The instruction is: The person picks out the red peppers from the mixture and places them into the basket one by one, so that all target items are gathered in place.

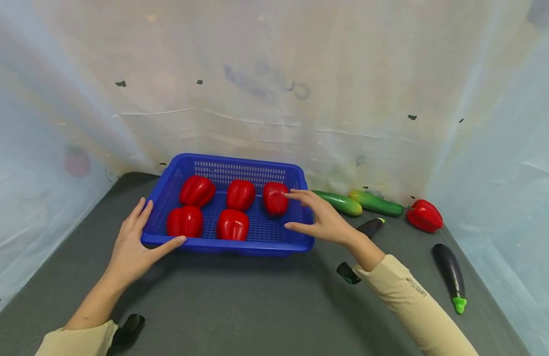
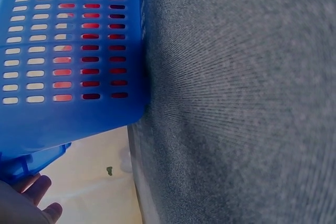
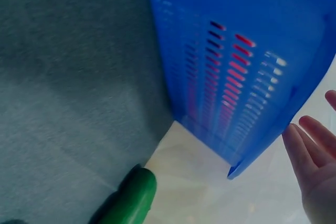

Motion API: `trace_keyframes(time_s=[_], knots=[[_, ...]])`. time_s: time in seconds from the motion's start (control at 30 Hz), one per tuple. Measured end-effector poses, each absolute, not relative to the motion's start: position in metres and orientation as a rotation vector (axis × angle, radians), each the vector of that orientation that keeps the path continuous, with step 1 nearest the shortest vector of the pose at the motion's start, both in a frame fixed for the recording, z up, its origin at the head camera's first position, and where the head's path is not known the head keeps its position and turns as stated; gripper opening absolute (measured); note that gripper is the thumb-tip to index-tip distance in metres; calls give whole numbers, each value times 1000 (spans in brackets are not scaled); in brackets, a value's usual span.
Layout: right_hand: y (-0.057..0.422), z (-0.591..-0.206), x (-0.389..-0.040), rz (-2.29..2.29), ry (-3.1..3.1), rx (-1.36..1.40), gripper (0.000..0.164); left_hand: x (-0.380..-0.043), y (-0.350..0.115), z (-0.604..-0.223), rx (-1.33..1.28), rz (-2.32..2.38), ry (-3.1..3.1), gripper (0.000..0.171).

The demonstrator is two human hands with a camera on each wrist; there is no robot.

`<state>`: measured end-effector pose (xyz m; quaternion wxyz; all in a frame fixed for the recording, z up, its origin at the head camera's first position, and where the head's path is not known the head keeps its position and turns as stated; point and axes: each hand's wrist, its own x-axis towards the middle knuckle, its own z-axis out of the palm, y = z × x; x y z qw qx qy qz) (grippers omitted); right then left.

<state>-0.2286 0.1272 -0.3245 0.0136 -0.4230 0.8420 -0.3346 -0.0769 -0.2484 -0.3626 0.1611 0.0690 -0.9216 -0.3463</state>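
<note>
A blue perforated plastic basket [image 1: 238, 249] stands on the dark grey table with several red bell peppers [image 1: 232, 225] in two loose rows inside. My left hand [image 1: 134, 247] is at its front left corner, fingers along the left rim and thumb reaching over the front rim. My right hand [image 1: 320, 217] reaches over the right rim with fingers and thumb spread apart. Its fingertips overlap the edge of the rightmost bell pepper [image 1: 274, 199] in the head view. In the right wrist view, the right fingers [image 3: 302, 153] show beside the basket's rim.
Right of the basket lie two cucumbers [image 1: 341, 202], another red bell pepper [image 1: 424, 216] and an eggplant [image 1: 449, 272]. A second eggplant [image 1: 371, 227] is partly hidden behind my right forearm. Pale plastic sheeting [image 1: 274, 99] rises behind and at both sides of the table.
</note>
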Motion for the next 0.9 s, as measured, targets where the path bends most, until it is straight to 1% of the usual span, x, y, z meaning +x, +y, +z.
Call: trace_keyframes(time_s=[0.6,0.9], knots=[[156,-342,-230,-1029,2691,-1235,62,-77,-247,-363,220,-990,-2657,105],[168,-350,-230,-1139,2662,-1162,59,-78,-249,-364,204,-987,-2635,104]])
